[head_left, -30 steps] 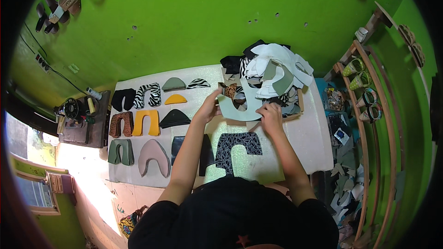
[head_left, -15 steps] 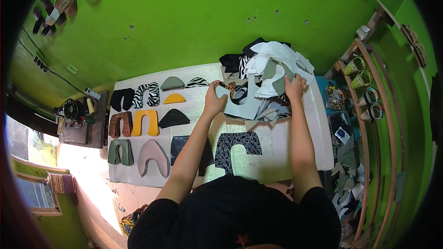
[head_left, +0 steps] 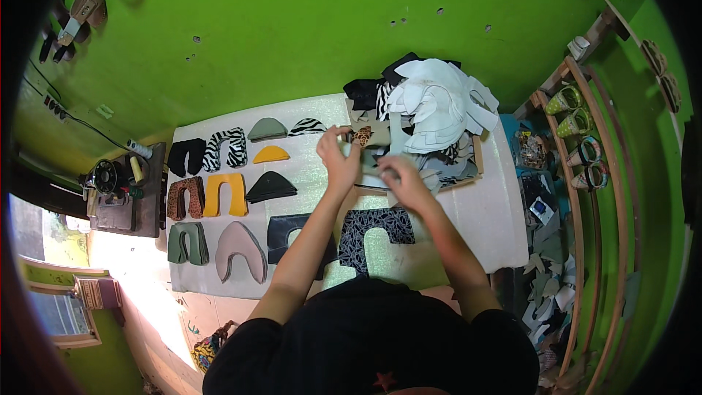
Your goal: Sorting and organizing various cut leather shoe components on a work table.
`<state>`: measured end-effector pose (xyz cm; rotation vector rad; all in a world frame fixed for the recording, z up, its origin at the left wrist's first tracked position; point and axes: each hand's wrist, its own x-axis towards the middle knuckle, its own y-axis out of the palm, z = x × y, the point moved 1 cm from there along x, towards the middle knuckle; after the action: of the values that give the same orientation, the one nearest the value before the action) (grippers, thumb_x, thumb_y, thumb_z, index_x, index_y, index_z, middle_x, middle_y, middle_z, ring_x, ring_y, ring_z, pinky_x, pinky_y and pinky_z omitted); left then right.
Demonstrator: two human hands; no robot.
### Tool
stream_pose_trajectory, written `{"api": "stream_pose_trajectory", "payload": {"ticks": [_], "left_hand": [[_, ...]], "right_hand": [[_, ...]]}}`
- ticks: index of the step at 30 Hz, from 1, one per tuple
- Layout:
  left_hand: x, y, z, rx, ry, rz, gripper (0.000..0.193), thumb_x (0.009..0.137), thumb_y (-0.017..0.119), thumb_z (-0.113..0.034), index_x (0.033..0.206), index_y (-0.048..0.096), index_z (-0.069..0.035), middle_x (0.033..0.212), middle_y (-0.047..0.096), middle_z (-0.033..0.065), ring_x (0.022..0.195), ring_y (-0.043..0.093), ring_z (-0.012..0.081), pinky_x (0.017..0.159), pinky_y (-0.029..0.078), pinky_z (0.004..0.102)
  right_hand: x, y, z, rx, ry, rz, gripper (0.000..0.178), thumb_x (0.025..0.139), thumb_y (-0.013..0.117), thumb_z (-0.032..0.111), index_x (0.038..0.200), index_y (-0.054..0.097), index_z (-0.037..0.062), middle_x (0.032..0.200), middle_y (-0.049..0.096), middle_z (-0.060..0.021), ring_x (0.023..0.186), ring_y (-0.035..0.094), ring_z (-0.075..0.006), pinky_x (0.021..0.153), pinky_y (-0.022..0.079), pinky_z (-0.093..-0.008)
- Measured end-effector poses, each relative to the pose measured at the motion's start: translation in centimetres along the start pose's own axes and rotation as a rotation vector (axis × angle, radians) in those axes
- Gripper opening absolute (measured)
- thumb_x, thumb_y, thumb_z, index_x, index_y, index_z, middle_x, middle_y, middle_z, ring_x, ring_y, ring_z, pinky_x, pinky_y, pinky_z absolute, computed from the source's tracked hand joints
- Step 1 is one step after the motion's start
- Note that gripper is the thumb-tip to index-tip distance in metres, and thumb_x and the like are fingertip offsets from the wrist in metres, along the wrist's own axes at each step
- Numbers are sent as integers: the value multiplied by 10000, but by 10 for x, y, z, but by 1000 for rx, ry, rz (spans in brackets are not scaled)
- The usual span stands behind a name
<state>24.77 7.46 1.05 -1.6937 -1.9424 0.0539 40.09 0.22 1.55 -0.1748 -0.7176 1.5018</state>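
My left hand (head_left: 341,161) is at the left side of a cardboard box (head_left: 477,155) of material scraps, fingers curled. Its thumb lies beside a leopard-print scrap (head_left: 363,135); whatever it grips is hidden. My right hand (head_left: 407,184), blurred by motion, reaches over the near side of the box by pale grey scraps (head_left: 371,180). Large white cut-out sheets (head_left: 439,106) are heaped over the back of the box. Just in front of it lies a black piece with pale line patterns (head_left: 352,240), with a curved cut-out.
Stacks of cut pieces stand in rows on the left of the white table: zebra (head_left: 227,150), yellow arch (head_left: 227,194), black half-round (head_left: 272,187) and pink arch (head_left: 242,250). A sewing machine (head_left: 111,175) is far left. Sandals (head_left: 570,124) hang on a wooden rack at right, above scraps.
My right hand has come left and nearer, from the white heap to the near part of the box. The grey-green piece on the heap and the pale sheet across the box have shifted away.
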Motion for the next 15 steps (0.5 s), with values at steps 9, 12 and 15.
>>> {"api": "stream_pose_trajectory", "payload": {"ticks": [9, 12, 15], "left_hand": [[-23, 33, -16, -19, 157, 332, 248, 732, 585, -153, 979, 583, -131, 1222, 466, 110, 1281, 242, 358, 994, 177, 473], [-16, 42, -34, 43, 212, 363, 242, 745, 578, -150, 985, 590, -124, 1224, 476, 103, 1286, 250, 357, 1009, 160, 481], [-7, 57, -53, 89, 295, 478, 248, 763, 560, -170, 1006, 586, -128, 1265, 447, 90, 1300, 234, 344, 1012, 142, 511]], "right_hand": [[31, -49, -19, -37, 31, -451, 55, 794, 564, 59, 803, 579, 6, 805, 595, -91, 708, 567, -219, 635, 438, -284], [55, -89, -56, -214, 168, -653, 160, 759, 600, 104, 884, 590, 4, 883, 572, -137, 803, 556, -272, 707, 445, -336], [63, -121, -101, -494, 246, -647, 258, 722, 640, 149, 925, 594, -3, 959, 550, -177, 885, 538, -319, 778, 436, -376]]}}
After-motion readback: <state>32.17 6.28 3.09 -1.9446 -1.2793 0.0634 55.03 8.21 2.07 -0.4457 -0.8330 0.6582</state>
